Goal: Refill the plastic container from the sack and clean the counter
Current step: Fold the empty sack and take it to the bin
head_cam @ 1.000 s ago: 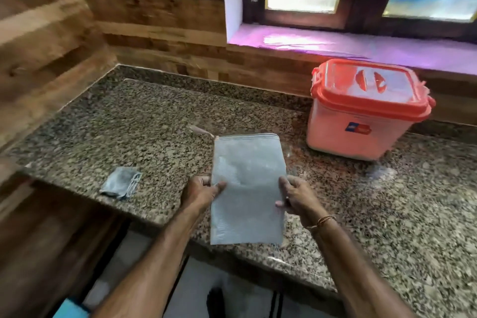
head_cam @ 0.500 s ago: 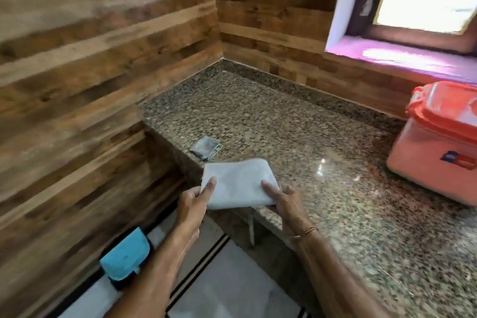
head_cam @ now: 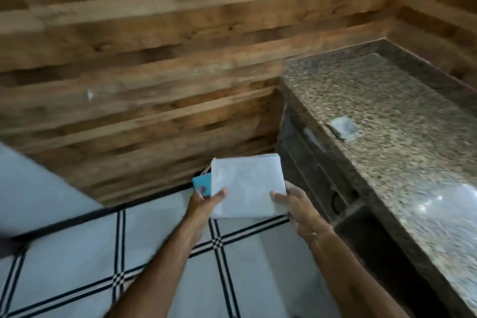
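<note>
Two hands on the sack (head_cam: 247, 188): left hand (head_cam: 204, 201) pinches the left edge, thumb on top and fingers under; right hand (head_cam: 296, 206) grips the right edge the same way. The sack is folded into a flat rectangle and held level over the floor (head_cam: 77, 266), just off the end of the counter (head_cam: 387, 111). It looks empty, so my read is the pour is finished and it's being put away. The edge grips keep the fold from springing open. Material looks like thin, limp white woven plastic, with a frayed thread at the top-left corner. Container not in view. Counter is polished speckled granite with glare at the near end. A small grey cloth (head_cam: 344, 128) lies by its front edge, likely parked for the wipe-down. A flat blue thing (head_cam: 200, 183) peeks out behind the sack's left corner; can't tell what. Wall (head_cam: 154, 59) is horizontal wood planks, and the floor is pale tile with black stripes.
</note>
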